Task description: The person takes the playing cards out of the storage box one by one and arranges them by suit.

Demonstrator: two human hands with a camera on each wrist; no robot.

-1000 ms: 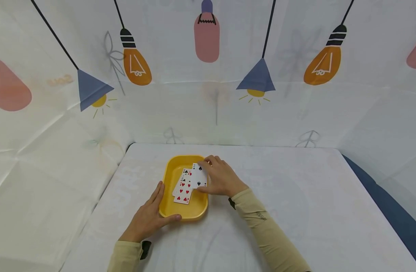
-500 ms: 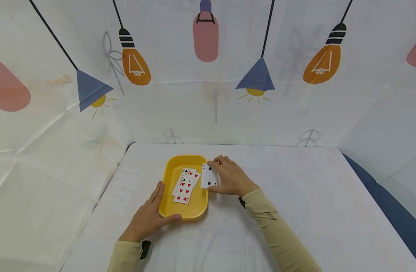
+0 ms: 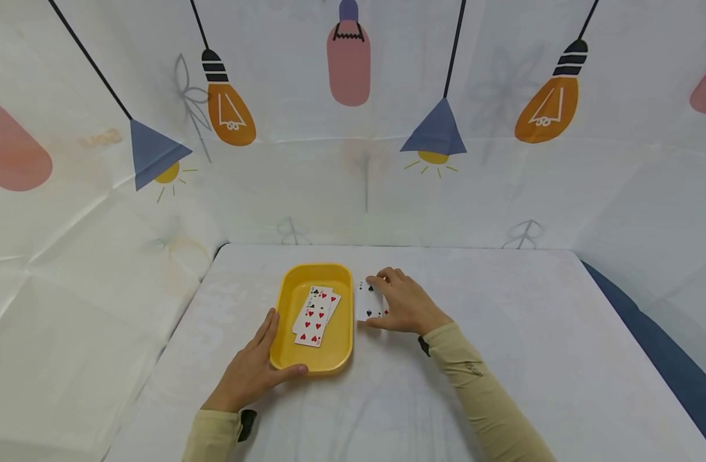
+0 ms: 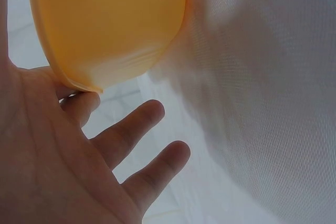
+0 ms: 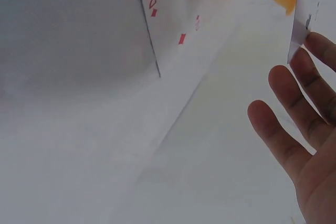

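My right hand (image 3: pixel 410 307) pinches a two of spades (image 3: pixel 364 301) between thumb and fingertips, just right of a yellow tray (image 3: pixel 311 359). In the right wrist view that card shows edge-on beside the fingers. A two of diamonds (image 5: pixel 173 14) lies on the white cloth; in the head view the hand and spade card cover most of it. Straight fingers of my left hand (image 3: pixel 251 375) rest along the tray's left rim, the thumb at its near edge. In the left wrist view two fingers (image 4: pixel 139 129) spread away from the tray wall.
Inside the tray lie several overlapping playing cards, a hearts card (image 3: pixel 308 337) on top and a clubs card (image 3: pixel 303 314) partly covered. White cloth (image 3: pixel 531 353) spreads over the table. A sheet printed with lamps and bulbs (image 3: pixel 353 186) hangs behind it.
My right hand has drawn the two of spades from over the cards in the tray, rightward past the rim. The left hand and tray have stayed in place.
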